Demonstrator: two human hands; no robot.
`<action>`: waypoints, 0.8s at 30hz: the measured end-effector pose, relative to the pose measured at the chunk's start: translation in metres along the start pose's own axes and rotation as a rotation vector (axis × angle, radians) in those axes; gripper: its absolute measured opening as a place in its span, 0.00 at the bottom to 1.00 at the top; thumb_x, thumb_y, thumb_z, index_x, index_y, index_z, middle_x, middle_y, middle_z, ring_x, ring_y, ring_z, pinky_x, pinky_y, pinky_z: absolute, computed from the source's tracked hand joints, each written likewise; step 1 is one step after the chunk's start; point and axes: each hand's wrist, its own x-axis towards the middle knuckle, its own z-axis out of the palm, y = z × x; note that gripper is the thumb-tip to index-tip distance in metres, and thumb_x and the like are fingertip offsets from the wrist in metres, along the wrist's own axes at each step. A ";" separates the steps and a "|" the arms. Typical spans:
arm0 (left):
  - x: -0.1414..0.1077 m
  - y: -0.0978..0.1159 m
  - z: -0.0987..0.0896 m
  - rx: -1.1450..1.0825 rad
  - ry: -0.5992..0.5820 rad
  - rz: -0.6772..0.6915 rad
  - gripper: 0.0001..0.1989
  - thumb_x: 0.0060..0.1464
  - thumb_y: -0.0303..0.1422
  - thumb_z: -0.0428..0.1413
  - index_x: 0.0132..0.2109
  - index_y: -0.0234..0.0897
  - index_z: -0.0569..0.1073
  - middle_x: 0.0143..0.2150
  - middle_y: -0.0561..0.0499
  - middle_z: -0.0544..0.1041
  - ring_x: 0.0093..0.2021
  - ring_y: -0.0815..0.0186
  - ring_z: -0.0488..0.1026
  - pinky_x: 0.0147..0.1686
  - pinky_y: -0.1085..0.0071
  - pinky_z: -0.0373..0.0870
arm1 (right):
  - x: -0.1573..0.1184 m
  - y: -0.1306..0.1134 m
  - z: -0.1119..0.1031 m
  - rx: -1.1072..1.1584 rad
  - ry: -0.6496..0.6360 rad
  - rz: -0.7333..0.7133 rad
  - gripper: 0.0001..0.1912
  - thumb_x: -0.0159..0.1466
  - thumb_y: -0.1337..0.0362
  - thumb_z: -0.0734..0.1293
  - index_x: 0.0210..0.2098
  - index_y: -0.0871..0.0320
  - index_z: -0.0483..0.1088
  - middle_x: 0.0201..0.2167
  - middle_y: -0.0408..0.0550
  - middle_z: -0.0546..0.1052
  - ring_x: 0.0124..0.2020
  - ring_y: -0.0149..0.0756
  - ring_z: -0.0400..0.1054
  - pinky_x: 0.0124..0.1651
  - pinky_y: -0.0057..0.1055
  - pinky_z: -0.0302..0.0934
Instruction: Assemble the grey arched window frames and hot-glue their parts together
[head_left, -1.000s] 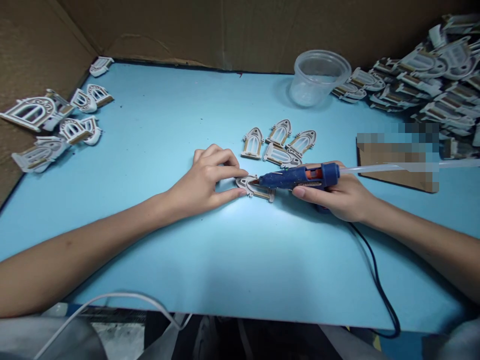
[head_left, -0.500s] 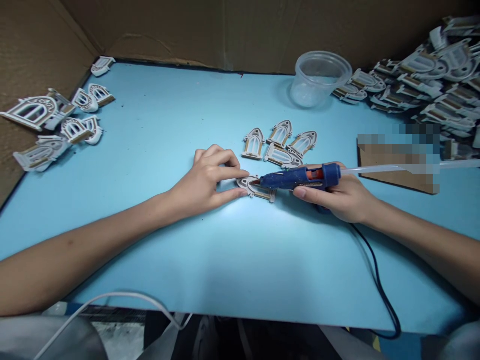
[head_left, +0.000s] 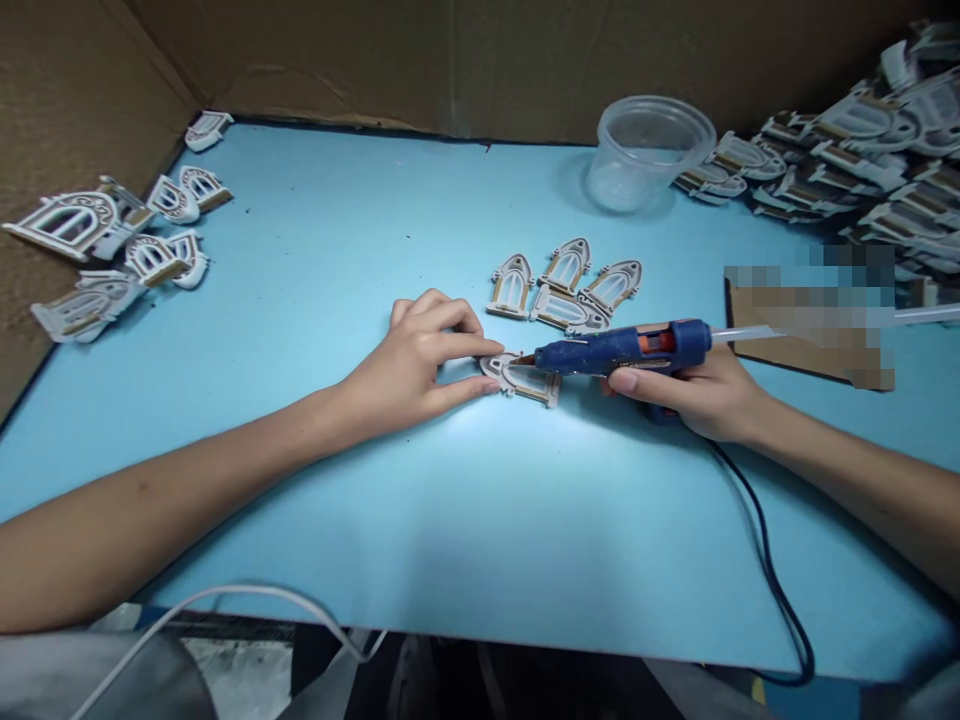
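Left hand (head_left: 439, 357): pinching the small window (head_left: 529, 381) flat on the table (head_left: 450, 530)
Right hand (head_left: 709, 395): gripping the glue gun (head_left: 600, 352)
Nozzle (head_left: 527, 360): sitting near the left fingertips (head_left: 489, 386); a slip could be burning them
Cord (head_left: 762, 530): curving over the edge; snagging could be jerking the gun

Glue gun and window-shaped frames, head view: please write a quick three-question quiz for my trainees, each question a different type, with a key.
1. Name it: what tool does the right hand hold?
2. True or false: the left hand touches the straight, broad end of a window-shaped frame.
3. Count: how many more frames lie in the cluster just beyond that one, on the side toward the clear tub?

Key:
1. A blue glue gun.
2. False; its thumb and a finger are at the pointed end.
3. Four.
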 end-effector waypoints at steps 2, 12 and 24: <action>0.000 0.000 0.000 0.001 -0.004 -0.004 0.17 0.65 0.46 0.61 0.53 0.41 0.82 0.47 0.45 0.77 0.50 0.56 0.70 0.51 0.58 0.57 | 0.001 -0.002 0.000 -0.061 -0.037 -0.037 0.24 0.64 0.48 0.72 0.20 0.58 0.69 0.16 0.43 0.62 0.17 0.28 0.55 0.18 0.27 0.47; 0.000 0.000 0.001 -0.007 0.009 0.006 0.17 0.65 0.45 0.61 0.53 0.41 0.82 0.46 0.45 0.77 0.50 0.56 0.69 0.51 0.58 0.58 | 0.004 -0.009 0.003 -0.205 -0.058 -0.131 0.21 0.67 0.53 0.70 0.22 0.59 0.67 0.18 0.40 0.63 0.21 0.27 0.54 0.23 0.28 0.47; 0.000 0.000 0.001 0.007 0.013 0.026 0.18 0.65 0.45 0.61 0.54 0.41 0.82 0.47 0.45 0.77 0.50 0.56 0.69 0.50 0.58 0.57 | 0.005 -0.016 0.003 -0.220 -0.059 -0.099 0.21 0.67 0.52 0.68 0.23 0.59 0.67 0.17 0.39 0.61 0.20 0.27 0.53 0.23 0.28 0.47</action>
